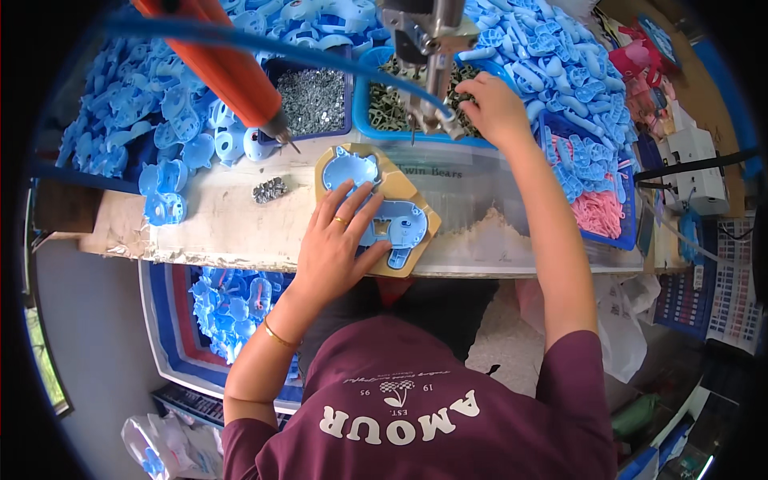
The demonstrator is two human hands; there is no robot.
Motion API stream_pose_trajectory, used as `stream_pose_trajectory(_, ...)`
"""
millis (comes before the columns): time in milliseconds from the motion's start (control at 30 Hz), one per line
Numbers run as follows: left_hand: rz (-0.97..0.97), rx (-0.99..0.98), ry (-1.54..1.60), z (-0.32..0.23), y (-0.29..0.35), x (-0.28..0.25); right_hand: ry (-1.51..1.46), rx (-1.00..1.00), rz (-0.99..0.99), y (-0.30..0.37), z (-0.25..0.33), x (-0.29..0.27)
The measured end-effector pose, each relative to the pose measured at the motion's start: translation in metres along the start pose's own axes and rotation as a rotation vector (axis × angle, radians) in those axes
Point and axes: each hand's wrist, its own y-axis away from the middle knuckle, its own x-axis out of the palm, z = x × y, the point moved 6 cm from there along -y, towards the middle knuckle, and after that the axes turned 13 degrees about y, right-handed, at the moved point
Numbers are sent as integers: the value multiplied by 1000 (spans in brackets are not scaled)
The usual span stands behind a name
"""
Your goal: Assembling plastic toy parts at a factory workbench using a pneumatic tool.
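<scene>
- The table [240, 232] is big and pale, with worn spots near its front edge.
- A blue heap [136, 104] of parts is at the back left, and another heap [544, 56] is at the back right.
- The blue tub [362, 108] is at the back, between the heaps.
- The tan block [396, 186] sits near the front edge, in the middle.
- The left hand [332, 244] lies on the block, fingers a bit spread, pressing but not gripping.
- The right hand [496, 108] is at the tub, fingers bent, thumb and first finger a little apart. I can't tell if it has a bit.
- Two blue shells, a round one [340, 170] and one with a leg [412, 224], lie in the block. They look smooth and hollow, partly hidden by fingers.
- Small dull bits [388, 112] fill the tub. Picking one seems the step now; that calls for a neat pinch and a still block.
</scene>
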Motion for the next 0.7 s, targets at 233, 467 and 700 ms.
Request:
stream_pose_trajectory(233,22,-29,-6,0,0,-3,-185,129,74,-13,-14,6)
stream_pose_trajectory(467,-21,50,-37,-13,-22,-16,-1205,575,229,38,-5,-18)
stream_pose_trajectory(700,-278,-128,533,-18,-64,2,-1478,640,205,71,53,-20)
